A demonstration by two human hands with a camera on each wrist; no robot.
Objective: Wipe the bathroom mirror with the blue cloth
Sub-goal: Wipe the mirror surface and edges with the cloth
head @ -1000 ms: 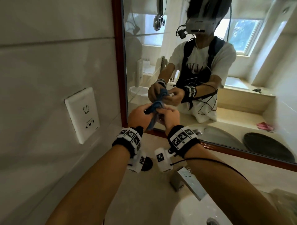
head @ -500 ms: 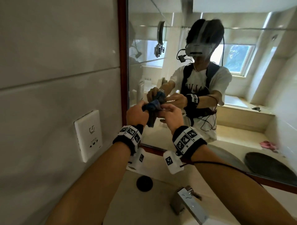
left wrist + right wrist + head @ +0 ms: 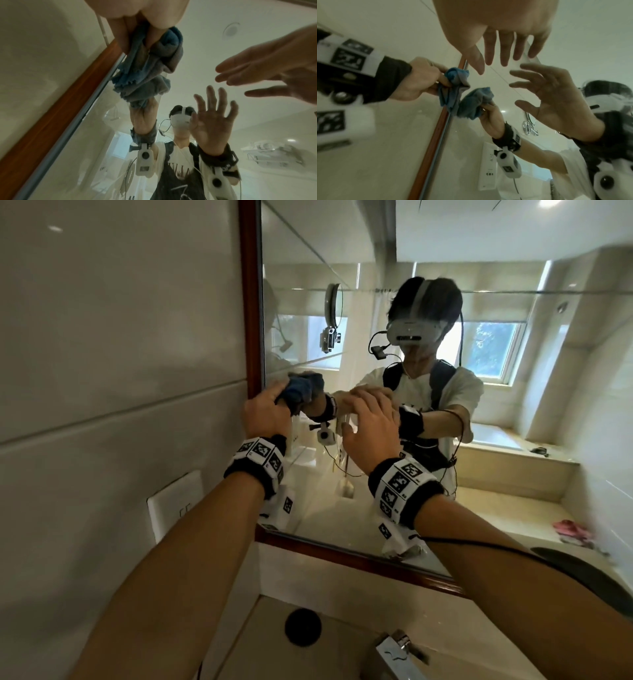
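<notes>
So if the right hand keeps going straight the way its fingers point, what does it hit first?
Most likely the mirror glass. The right hand is open, its fingers aimed at the pane, with nothing visible between. The gap looks small, but depth is unclear. The blue cloth sits off to its left.

wide bare glass of the wood-framed bathroom mirror (image 3: 359,261) open above and right of both hands. hemmed at left by the reddish-brown wooden frame strip (image 3: 249,302); below, by the chrome tap (image 3: 397,652).
</notes>
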